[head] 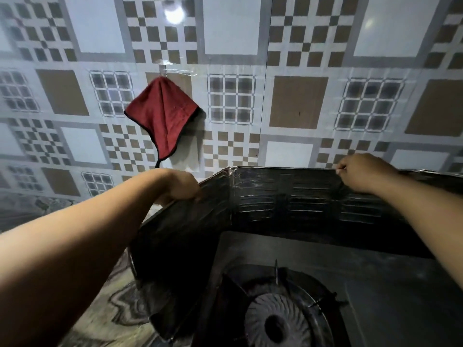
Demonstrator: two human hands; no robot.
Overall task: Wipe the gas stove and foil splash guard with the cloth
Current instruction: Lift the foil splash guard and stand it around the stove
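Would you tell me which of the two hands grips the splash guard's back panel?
The right hand, gripping the splash guard on its back panel's top edge; the left hand holds the angled side panel.

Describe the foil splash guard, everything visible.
The foil splash guard is a dark, shiny, crinkled foil sheet with ribbed horizontal lines. It stands upright in folded panels: a back panel along the tiled wall and a left panel angling toward the camera, meeting at a vertical crease. It wraps the back and left of the gas stove. The left hand grips the left panel's top edge; the right hand grips the back panel's top edge. Its right end runs out of view.
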